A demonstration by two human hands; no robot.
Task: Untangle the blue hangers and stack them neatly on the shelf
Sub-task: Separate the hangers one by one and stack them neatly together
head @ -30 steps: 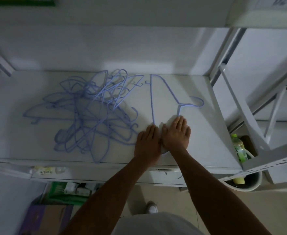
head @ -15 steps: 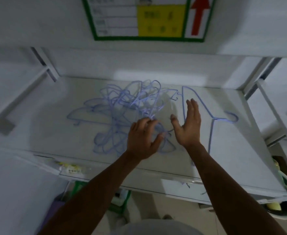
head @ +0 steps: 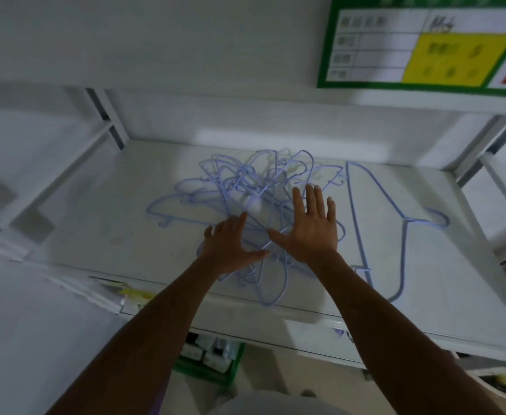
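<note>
A tangled heap of blue wire hangers [head: 245, 190] lies in the middle of the white shelf [head: 111, 235]. One separate blue hanger [head: 377, 205] lies flat to the right of the heap, its hook pointing right. My left hand [head: 230, 244] hovers over the heap's near left part, fingers spread and holding nothing. Over the heap's right side is my right hand [head: 311, 223], palm down with straight spread fingers. Whether either hand touches the wires I cannot tell.
A green-framed label [head: 422, 43] hangs on the shelf board above. White uprights [head: 108, 115] stand at the back left and back right corners. A green crate [head: 213, 360] sits below the shelf, and a bin [head: 503, 381] at the lower right.
Both hands left the single hanger on the right and moved left over the tangled heap. The left hand's fingers went from curled to spread. The camera tilted up and left.
</note>
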